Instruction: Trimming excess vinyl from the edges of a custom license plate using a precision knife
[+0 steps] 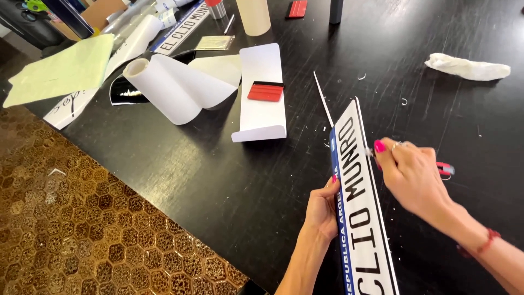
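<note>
A partly unrolled roll of white film [164, 87] lies on the black table [218, 180]. Just beside it, a red squeegee [266, 92] rests on a curled white sheet [261, 112]. A pale green sheet [63, 70] lies at the table's far left corner. A crumpled white cloth [467, 67] sits well apart, far right. A cream bottle [254, 16] stands near the far edge.

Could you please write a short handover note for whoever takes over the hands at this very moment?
Left hand: steadies the blue edge of the long white plate-shaped sign with black letters on the black table.
Right hand: grip on a red-handled cutter at the sign's right edge.
Done: a thin white trimmed strip lies beyond the sign.
Left: cannot tell how much edge remains untrimmed.
</note>
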